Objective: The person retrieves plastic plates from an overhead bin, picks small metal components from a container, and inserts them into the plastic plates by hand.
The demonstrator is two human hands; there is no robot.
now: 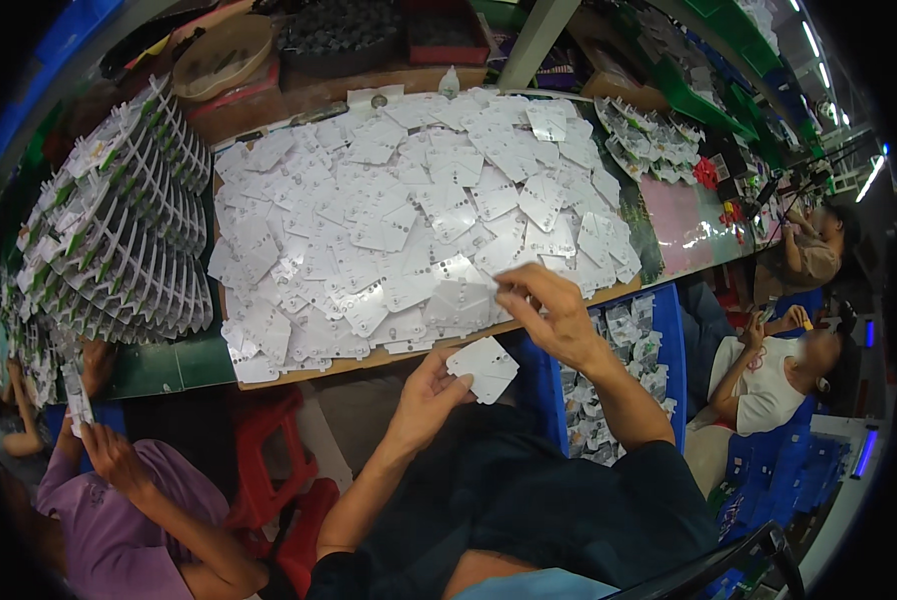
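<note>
My left hand pinches the edge of a flat white card-like piece with a few small dark holes, in front of my body. To its upper right is my right hand, fingers curled and thumb and fingertips close together. What lies between those fingertips, if anything, is too small and blurred to name. It hovers at the near edge of a wide pile of similar white flat pieces, which overlap one another over the board.
Stacked racks of white pieces with green edges stand at left. A blue bin of small parts is beside my right arm. Behind the pile are a round tan basket and a red tray. Co-workers sit on both sides; red stools stand at lower left.
</note>
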